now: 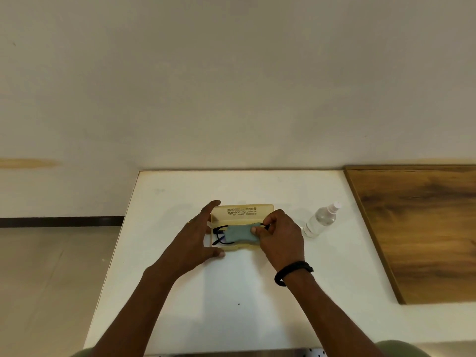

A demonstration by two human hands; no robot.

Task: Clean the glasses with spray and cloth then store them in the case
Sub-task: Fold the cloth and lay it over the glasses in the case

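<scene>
A cream glasses case [242,210] lies open in the middle of the white table [231,292], its lid tipped back with printed text. Black-framed glasses [219,235] lie inside it, partly covered by a folded grey-blue cloth [238,233]. My right hand [279,235] pinches the cloth's right end over the case, and the glasses' right end is hidden under it. My left hand [197,237] is spread around the case's left end, fingers straight, thumb near the front corner. A clear spray bottle [322,219] with a white nozzle stands to the right of the case.
A brown wooden board [422,228] covers the table's right side. A pale wall runs behind the table's far edge. To the left the table ends over a tiled floor [51,279]. A black band sits on my right wrist.
</scene>
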